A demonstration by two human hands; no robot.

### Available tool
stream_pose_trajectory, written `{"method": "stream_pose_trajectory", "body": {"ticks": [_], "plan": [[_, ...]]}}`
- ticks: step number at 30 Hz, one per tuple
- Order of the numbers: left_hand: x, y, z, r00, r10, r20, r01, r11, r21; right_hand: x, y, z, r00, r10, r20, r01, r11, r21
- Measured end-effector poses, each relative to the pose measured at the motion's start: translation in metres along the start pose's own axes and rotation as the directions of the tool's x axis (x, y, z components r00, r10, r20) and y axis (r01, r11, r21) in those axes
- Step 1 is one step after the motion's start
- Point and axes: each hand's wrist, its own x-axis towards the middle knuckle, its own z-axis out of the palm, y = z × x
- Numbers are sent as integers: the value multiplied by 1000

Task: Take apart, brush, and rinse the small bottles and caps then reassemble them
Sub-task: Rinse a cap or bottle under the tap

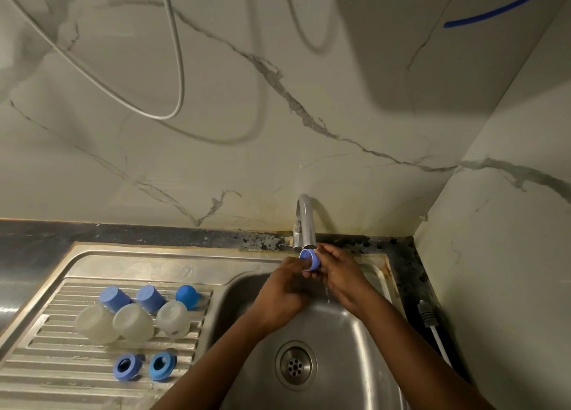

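Stainless steel sink (340,348), single basin with ribbed drainboard (46,363) to its left. Rinsing stage in progress.

Item in hand: one blue ring (310,259), held directly under the spout of the tap (304,224). The right hand (338,273) pinches it from the right side. The left hand (284,289) has its fingers curled against the ring's lower left edge, so both hands grip the same part. A few drops show below the hands; whether the flow is full or a trickle cannot be told.

Items on the drainboard, all apart from one another as components:
- three blue caps (150,298) in the back row;
- three clear bottles (133,321) just in front of them, seemingly mouth-down;
- two blue rings (162,365) nearest the front edge, openings facing up.

Assessment: disassembly appears complete, since no bottle carries a cap or ring. The parked parts look set out to drain (judged from their orderly rows, not confirmed), which suggests they are already washed. The held ring would be the third of its kind and probably the last piece to rinse. No brush is in view. Reassembly has not begun.

Other: a white cable (432,326) lies on the counter right of the basin.
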Motion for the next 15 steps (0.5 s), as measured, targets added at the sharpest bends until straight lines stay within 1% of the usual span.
{"method": "stream_pose_trajectory", "body": {"ticks": [1, 2, 3, 4, 5, 6, 7, 10, 15], "plan": [[1, -5, -4, 998, 55, 34, -62, 965, 255, 0, 1, 0, 1000, 16, -3, -16, 999, -44], [2, -10, -9, 992, 104, 67, -124, 853, 506, 0, 2, 0, 1000, 31, -6, -31, 996, -82], [2, -15, -12, 983, 153, 96, -177, 703, 688, 0, 4, 0, 999, 40, -11, -41, 995, -95], [1, -20, -14, 973, 197, 123, -215, 566, 795, 1, 6, 0, 999, 49, -15, -50, 996, -78], [-1, -23, -14, 964, 223, 144, -236, 472, 849, 1, 8, 0, 998, 57, -13, -58, 997, -48], [-3, -26, -14, 962, 231, 147, -235, 424, 875, 0, 9, 0, 998, 64, -5, -64, 998, -21], [-5, -29, -13, 966, 221, 131, -216, 422, 880, -1, 10, 0, 998, 70, 8, -70, 998, -7], [-12, -32, -13, 986, 159, 49, -125, 515, 848, -5, 13, -1, 996, 72, 54, -73, 997, 29], [-26, -33, -14, 989, 147, 16, -103, 610, 786, -17, 14, 0, 997, 61, 52, -63, 998, 26]]}}
